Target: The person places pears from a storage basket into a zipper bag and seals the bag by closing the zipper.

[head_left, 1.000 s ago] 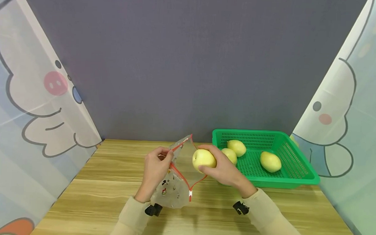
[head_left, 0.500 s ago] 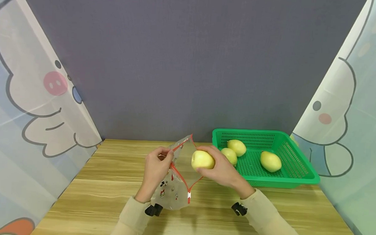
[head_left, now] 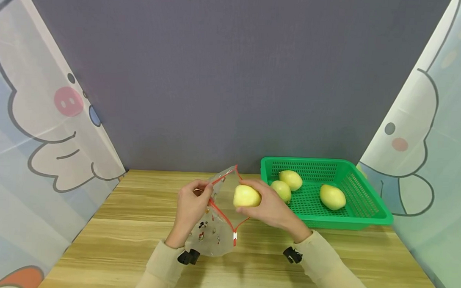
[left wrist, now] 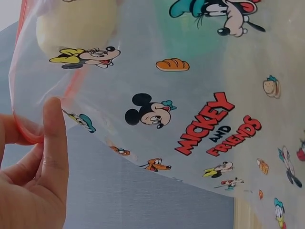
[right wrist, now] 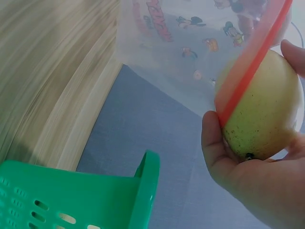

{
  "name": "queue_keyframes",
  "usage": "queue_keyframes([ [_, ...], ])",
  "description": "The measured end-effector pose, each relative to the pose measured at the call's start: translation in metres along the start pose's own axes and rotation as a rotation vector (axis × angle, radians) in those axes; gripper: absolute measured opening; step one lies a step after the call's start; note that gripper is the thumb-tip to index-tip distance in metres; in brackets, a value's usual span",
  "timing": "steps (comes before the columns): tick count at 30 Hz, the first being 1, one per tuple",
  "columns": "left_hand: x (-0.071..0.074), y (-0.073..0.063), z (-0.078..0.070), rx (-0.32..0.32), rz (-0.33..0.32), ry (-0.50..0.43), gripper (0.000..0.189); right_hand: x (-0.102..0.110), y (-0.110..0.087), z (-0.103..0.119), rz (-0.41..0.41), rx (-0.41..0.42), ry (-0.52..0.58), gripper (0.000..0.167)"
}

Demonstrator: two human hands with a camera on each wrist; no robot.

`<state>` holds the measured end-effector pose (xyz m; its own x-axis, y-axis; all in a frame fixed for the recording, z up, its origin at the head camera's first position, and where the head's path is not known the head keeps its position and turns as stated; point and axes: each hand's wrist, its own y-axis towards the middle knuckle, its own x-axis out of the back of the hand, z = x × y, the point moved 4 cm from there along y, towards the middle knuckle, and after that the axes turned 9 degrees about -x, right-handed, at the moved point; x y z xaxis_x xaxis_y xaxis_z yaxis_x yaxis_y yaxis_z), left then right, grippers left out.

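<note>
My left hand (head_left: 193, 210) pinches the red-edged rim of a clear zip bag (head_left: 217, 241) printed with cartoon figures. In the left wrist view, thumb and fingers grip that rim (left wrist: 35, 138). The bag's mouth gapes toward the right, with a white slider (head_left: 235, 236) at its near corner. My right hand (head_left: 270, 207) holds a yellow pear (head_left: 247, 196) at the mouth. Seen from the right wrist, the red rim crosses in front of the pear (right wrist: 267, 105), whose far part lies behind the bag's film. Its dark stem end faces my palm.
A green plastic basket (head_left: 365, 223) with perforated walls stands on the right of the wooden table (head_left: 135, 242). Inside it lie three more pears, one (head_left: 332, 197) apart on the right. A grey backdrop (head_left: 232, 84) rises behind the table, flanked by cartoon-printed curtains (head_left: 443, 168).
My right hand has carried the pear slightly left, further into the bag's mouth. The left hand keeps its hold on the rim with barely any movement.
</note>
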<state>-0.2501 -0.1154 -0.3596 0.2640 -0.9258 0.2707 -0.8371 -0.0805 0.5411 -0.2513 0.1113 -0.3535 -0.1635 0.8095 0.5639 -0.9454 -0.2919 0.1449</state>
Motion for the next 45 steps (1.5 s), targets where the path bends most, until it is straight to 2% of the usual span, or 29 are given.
queue_keyframes([
  [5, -0.001, 0.0, -0.002, -0.003, -0.007, -0.01, 0.011, -0.002, 0.001, 0.0, -0.005, -0.051, -0.075, 0.08],
  [10, -0.002, 0.0, -0.002, -0.018, -0.023, -0.015, 0.01, -0.001, 0.001, 0.0, -0.005, -0.051, -0.1, 0.083],
  [19, -0.002, 0.001, -0.001, -0.046, -0.037, -0.015, 0.011, -0.001, 0.002, -0.002, 0.027, 0.0, -0.05, 0.072],
  [28, 0.0, 0.006, -0.006, -0.048, -0.07, -0.057, 0.011, 0.004, 0.002, 0.001, 0.044, 0.022, -0.076, 0.057],
  [31, 0.001, 0.009, -0.007, -0.049, -0.08, -0.038, 0.012, 0.007, 0.001, 0.003, 0.046, 0.044, -0.083, 0.052],
  [36, 0.003, 0.015, -0.012, -0.089, -0.073, -0.003, 0.014, 0.015, 0.0, 0.004, 0.051, 0.072, -0.087, 0.049],
  [45, 0.006, 0.017, -0.015, -0.088, -0.091, -0.015, 0.015, 0.03, 0.004, -0.007, 0.032, 0.021, -0.157, 0.049],
])
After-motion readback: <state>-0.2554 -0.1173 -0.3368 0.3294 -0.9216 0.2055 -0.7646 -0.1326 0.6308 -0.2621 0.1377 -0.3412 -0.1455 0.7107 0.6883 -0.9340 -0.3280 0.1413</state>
